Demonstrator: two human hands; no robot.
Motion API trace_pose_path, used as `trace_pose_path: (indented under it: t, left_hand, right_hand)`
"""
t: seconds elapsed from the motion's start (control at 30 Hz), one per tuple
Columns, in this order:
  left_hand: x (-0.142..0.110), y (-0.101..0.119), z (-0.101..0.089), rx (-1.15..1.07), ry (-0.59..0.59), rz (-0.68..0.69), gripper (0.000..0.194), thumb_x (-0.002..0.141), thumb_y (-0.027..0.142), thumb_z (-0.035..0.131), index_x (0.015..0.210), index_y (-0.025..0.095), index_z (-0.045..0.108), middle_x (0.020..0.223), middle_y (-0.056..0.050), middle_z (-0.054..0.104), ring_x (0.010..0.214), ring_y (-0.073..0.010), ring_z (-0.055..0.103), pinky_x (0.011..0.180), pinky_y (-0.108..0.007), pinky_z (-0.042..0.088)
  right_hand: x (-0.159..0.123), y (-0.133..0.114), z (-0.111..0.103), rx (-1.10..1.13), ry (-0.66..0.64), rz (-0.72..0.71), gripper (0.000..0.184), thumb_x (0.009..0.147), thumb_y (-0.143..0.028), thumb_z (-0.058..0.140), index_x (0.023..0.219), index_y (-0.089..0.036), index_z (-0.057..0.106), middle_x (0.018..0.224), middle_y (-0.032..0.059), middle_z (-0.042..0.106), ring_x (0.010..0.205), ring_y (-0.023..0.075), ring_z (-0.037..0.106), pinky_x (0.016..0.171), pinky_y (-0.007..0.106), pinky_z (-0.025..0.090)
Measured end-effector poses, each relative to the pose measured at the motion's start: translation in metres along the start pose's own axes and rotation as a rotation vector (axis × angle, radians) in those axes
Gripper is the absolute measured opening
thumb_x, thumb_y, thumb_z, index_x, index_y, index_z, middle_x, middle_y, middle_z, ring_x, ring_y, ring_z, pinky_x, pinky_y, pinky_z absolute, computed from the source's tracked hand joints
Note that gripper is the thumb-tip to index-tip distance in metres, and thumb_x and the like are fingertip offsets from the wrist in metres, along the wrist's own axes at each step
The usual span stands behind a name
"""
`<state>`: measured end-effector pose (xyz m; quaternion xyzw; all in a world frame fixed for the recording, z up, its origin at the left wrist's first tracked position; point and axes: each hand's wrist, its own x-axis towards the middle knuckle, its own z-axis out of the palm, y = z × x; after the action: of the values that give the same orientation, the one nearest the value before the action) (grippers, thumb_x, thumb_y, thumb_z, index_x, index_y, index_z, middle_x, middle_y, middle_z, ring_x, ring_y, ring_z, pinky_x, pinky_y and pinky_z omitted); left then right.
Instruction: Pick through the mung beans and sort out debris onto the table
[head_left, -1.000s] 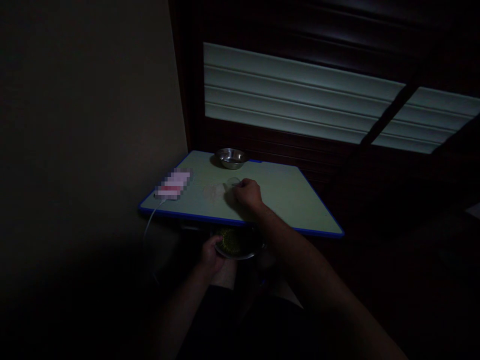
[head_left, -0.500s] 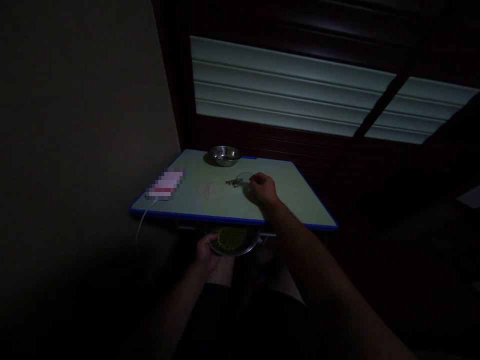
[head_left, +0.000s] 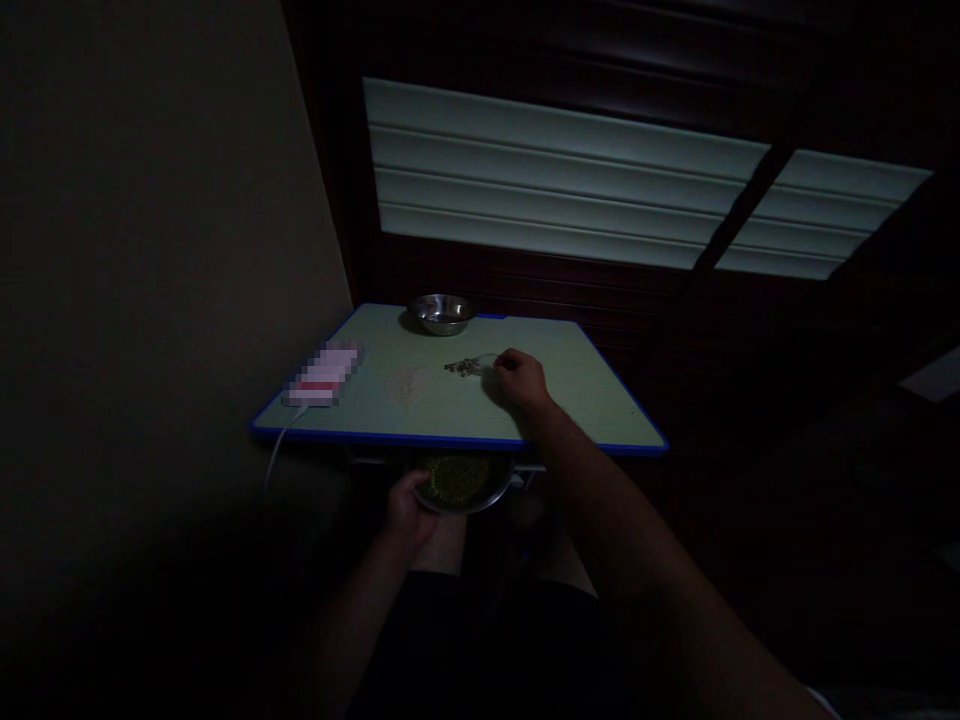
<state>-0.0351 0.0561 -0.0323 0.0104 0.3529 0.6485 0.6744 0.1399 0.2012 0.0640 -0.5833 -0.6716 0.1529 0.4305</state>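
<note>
My left hand (head_left: pixel 411 508) grips the left rim of a metal bowl (head_left: pixel 495 494), partly tucked beneath the table's front edge. Small green grains (head_left: pixel 456 478), which look like mung beans, lie inside it. Over the table, the fingers of my right hand (head_left: pixel 520 376) are pinched on a thin, clear round piece (head_left: pixel 487 356). Most of that piece is hard to make out in the dim light. Just left of it is a small heap of dark bits (head_left: pixel 462 367). A pale, grainy patch (head_left: pixel 407 385) spreads further left on the tabletop.
The light green table (head_left: pixel 585 405) has a blue edge. At its back stands a shiny metal bowl (head_left: pixel 442 316). A blurred-out pale device (head_left: pixel 324 374) with a white cable (head_left: pixel 279 446) lies at the left. Behind are dark wood panels with pale slats (head_left: pixel 540 180).
The clear round piece in my right hand now shows as a thinner edge, so it seems tilted. The whole view has shifted slightly. My left hand keeps its hold on the bowl.
</note>
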Motion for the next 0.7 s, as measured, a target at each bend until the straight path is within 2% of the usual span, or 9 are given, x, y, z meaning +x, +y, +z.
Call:
trace_pose_path:
  t: [0.27, 0.7]
  left_hand:
    - [-0.0030, 0.0005, 0.0021, -0.008, -0.010, -0.006, 0.038, 0.063, 0.010, 0.056, 0.095, 0.015, 0.075, 0.078, -0.008, 0.077, 0.084, -0.0290, 0.073, 0.084, -0.047, 0.058]
    - [-0.0049, 0.0012, 0.0035, -0.005, 0.017, -0.003, 0.033, 0.063, 0.009, 0.057, 0.091, 0.013, 0.074, 0.075, -0.009, 0.076, 0.081, -0.0284, 0.073, 0.085, -0.046, 0.057]
  right_hand:
    - [0.0001, 0.0014, 0.0006, 0.030, -0.001, -0.005, 0.016, 0.070, -0.023, 0.053, 0.077, -0.020, 0.067, 0.073, -0.0014, 0.067, 0.072, 0.0132, 0.058, 0.070, 0.023, 0.044]
    - [0.0003, 0.0016, 0.0012, 0.045, -0.022, -0.004, 0.015, 0.069, -0.024, 0.054, 0.075, -0.019, 0.067, 0.073, -0.0004, 0.067, 0.070, 0.0139, 0.059, 0.069, 0.024, 0.043]
